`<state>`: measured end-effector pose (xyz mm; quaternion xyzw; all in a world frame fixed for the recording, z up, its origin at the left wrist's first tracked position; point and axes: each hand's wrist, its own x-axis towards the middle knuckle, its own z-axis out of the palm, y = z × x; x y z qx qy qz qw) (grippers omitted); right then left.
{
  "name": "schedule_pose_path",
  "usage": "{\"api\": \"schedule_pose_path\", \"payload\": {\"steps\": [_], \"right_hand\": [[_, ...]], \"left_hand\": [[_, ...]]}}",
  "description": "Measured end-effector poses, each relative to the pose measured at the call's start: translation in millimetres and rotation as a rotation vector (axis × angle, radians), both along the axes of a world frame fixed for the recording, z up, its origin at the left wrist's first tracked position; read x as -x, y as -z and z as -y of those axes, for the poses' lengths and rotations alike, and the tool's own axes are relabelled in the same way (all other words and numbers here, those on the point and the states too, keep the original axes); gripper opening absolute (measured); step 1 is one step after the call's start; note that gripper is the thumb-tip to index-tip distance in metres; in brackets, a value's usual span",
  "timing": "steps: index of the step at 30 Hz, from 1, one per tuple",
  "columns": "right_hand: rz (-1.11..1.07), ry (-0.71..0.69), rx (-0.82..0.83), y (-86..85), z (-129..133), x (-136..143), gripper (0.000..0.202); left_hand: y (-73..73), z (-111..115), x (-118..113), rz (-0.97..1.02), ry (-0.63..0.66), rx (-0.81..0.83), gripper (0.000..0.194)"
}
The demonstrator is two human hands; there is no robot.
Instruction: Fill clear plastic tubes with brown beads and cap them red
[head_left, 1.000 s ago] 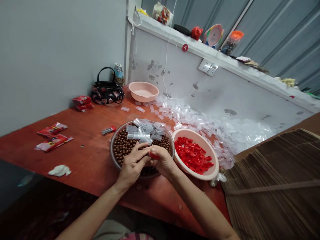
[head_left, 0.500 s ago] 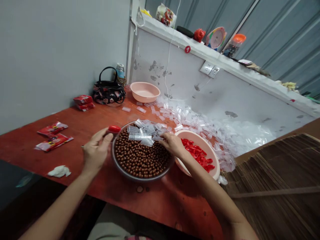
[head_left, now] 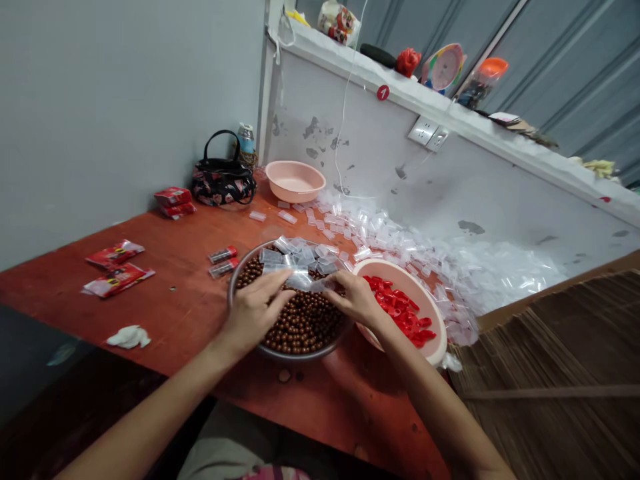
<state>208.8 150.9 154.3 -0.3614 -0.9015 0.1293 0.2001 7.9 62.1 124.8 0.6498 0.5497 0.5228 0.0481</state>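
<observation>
A metal bowl [head_left: 233, 293] holds many small brown balls [head_left: 300, 328], with a pile of clear plastic tubes [head_left: 299, 253] lying on top toward its far side. My left hand [head_left: 257, 313] is over the bowl's left part, thumb and fingers apart beside the tubes, nothing seen in its grasp. At the bowl's right side my right hand [head_left: 356, 298] pinches one clear plastic tube [head_left: 323, 285], which points toward my left hand. Two filled tubes with red caps [head_left: 223, 267] lie on the table just left of the bowl.
Right of the bowl stands a pink basin [head_left: 440, 333] with red plastic caps [head_left: 403, 310]. Loose clear tubes [head_left: 400, 243] spread along the wall. Another pink basin [head_left: 295, 181], a floral handbag [head_left: 223, 181], red packets [head_left: 117, 283] and a crumpled tissue [head_left: 129, 337] are on the red table [head_left: 195, 333]. Cardboard [head_left: 550, 367] stands at right.
My left hand has let go of the red-capped tube, now lying left of the bowl, and moved right over the bowl. My right hand has stayed at the bowl's right side.
</observation>
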Motion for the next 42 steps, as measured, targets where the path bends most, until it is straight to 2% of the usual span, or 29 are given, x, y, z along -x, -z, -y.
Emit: {"api": "schedule_pose_path", "payload": {"steps": [3,5,7,9,11,13,15,17,20,24,28,30,32,34,37,40,42], "right_hand": [[-0.311,-0.084,0.178,-6.0,22,1,0.014],[-0.485,-0.121,0.301,-4.9,31,0,0.017],[-0.544,-0.116,0.359,-1.1,32,-3,0.019],[-0.405,-0.063,0.250,3.4,25,-7,0.019],[-0.097,-0.033,0.019,8.5,13,-10,0.018],[0.231,-0.071,-0.180,15.5,1,-7,0.019],[0.433,-0.162,-0.251,25.3,-7,2,0.021],[0.493,-0.274,-0.207,36.3,-11,13,0.019],[0.375,-0.316,-0.024,47.8,-13,24,0.017],[-0.098,-0.215,0.418,46.3,-11,18,0.018],[-0.494,-0.185,0.840,39.1,-4,8,0.023],[-0.636,-0.177,0.957,37.7,1,8,0.027],[-0.723,-0.170,0.999,37.7,6,9,0.029],[-0.749,-0.172,1.002,37.5,11,9,0.029],[-0.699,-0.190,0.898,33.1,17,6,0.030],[-0.571,-0.231,0.607,20.6,18,-3,0.038],[-0.439,-0.304,0.389,9.8,17,-10,0.035]], "left_hand": [[-0.5,3,-29,0.060,0.156,0.105,0.027],[1.6,5,-41,0.107,0.199,0.143,0.025],[3.4,8,-44,0.134,0.193,0.160,0.025],[4.8,11,-42,0.141,0.147,0.175,0.026],[6.6,14,-34,0.155,0.073,0.178,0.026],[9.8,17,-26,0.183,0.005,0.176,0.027],[14.0,18,-19,0.237,-0.050,0.190,0.029],[18.4,19,-16,0.303,-0.077,0.218,0.032],[23.2,19,-15,0.359,-0.083,0.235,0.034],[23.7,18,-16,0.360,-0.074,0.226,0.033],[17.2,17,-17,0.319,-0.035,0.222,0.032],[12.4,16,-20,0.312,0.042,0.274,0.036],[7.8,14,-24,0.325,0.139,0.339,0.041],[4.7,12,-28,0.318,0.186,0.369,0.039],[5.1,9,-30,0.296,0.157,0.352,0.032],[10.3,5,-29,0.321,0.177,0.345,0.032],[13.0,3,-27,0.321,0.217,0.353,0.033]]}}
